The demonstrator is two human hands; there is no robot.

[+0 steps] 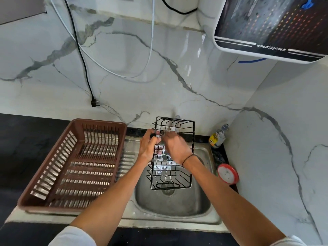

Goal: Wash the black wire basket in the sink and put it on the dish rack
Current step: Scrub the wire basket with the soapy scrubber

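Both forearms reach up from the bottom of the frame and meet at centre, over the sink. Left hand: fingers curled round the left side wire of the basket, gripping it about a third of the way down from the top end. Right hand: back of hand toward the camera, lying across the basket's grid; motion-blurred, so cannot tell whether its fingers are pinching a wire or only pressing on it. Thin black band on the right wrist. Basket: black wire, rectangular, held off the bowl above the drain, long axis running up-down in the frame, top end before the marble wall, an oval loop handle at each short end; wet highlights show through the grid. Rack: brown slatted plastic, centre-left of frame, just beside the sink on the steel drainboard. Right of the sink on the tabletop: small bottle, red round object.
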